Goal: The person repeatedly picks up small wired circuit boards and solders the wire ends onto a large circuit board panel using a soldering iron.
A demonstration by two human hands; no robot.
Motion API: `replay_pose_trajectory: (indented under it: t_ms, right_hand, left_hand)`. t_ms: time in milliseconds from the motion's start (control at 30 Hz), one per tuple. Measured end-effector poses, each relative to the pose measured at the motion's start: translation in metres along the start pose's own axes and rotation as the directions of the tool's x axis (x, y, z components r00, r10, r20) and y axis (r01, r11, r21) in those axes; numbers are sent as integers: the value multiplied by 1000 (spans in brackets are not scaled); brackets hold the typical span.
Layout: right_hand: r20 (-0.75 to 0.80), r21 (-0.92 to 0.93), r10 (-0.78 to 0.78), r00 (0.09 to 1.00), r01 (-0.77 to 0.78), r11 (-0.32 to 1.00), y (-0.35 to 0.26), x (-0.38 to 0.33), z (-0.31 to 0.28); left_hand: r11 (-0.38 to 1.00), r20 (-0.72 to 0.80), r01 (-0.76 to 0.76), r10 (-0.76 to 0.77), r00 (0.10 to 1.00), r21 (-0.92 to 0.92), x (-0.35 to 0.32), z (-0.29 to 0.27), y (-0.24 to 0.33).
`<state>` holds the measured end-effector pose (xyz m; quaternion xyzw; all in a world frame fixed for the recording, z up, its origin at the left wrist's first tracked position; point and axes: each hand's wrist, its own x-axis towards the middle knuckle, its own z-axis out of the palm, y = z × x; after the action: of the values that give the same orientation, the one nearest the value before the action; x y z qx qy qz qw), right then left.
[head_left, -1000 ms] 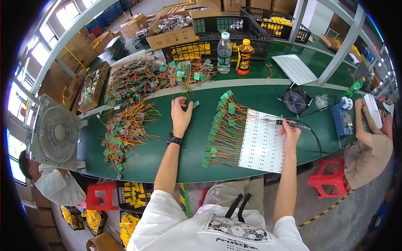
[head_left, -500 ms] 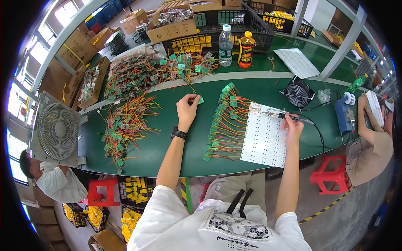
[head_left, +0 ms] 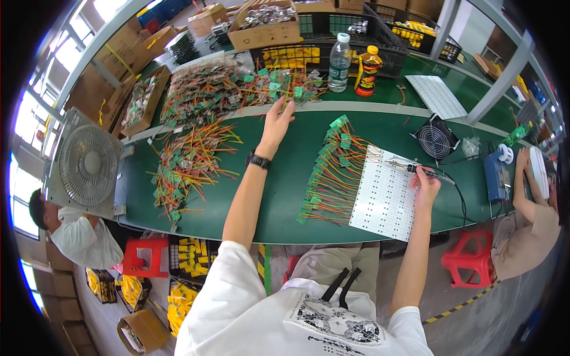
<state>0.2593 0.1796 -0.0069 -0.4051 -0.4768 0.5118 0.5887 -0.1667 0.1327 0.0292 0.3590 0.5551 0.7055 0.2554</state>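
My left hand (head_left: 276, 126), with a dark watch on its wrist, reaches to the near edge of a loose heap of wired circuit boards (head_left: 274, 86). Its fingertips are pinched around thin wires; the board at their end blends into the heap. My right hand (head_left: 426, 186) holds a soldering iron (head_left: 420, 169) pen-like, its tip pointing left above a white perforated panel (head_left: 383, 204). Along the panel's left side lies a row of small green circuit boards (head_left: 314, 184), their red and yellow wires running to the panel's edge.
At left lie a tangled wired-board pile (head_left: 184, 172) and a fan (head_left: 89, 169). Behind stand a water bottle (head_left: 339, 64), a drink bottle (head_left: 368, 72) and black crates (head_left: 380, 50). A small fan (head_left: 436, 139) and blue soldering station (head_left: 496, 175) stand right; co-workers sit at both sides.
My left hand has moved away from me, from over the green table to the heap, with the small wired board it was pinching. My right hand keeps the soldering iron over the panel.
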Motion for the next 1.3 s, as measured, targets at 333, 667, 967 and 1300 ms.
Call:
replay_pose_trajectory:
  t_ms: [333, 667, 967, 1300]
  right_hand:
    - [-31, -25, -9, 999, 9, 1000, 5, 3, -9]
    - [3, -15, -19, 1000, 19, 1000, 7, 4, -10]
    - [5, 29, -23, 1000, 23, 999, 4, 2, -8]
    - [-13, 29, -19, 1000, 19, 999, 2, 4, -8]
  left_hand:
    - [435, 207, -335, 316, 926, 836, -115, -93, 38]
    - [-125, 325, -302, 275, 905, 945, -135, -189, 59]
    - [33, 356, -365, 160, 921, 930, -116, -201, 78]
    - [916, 59, -66, 47, 997, 396, -118, -162, 112]
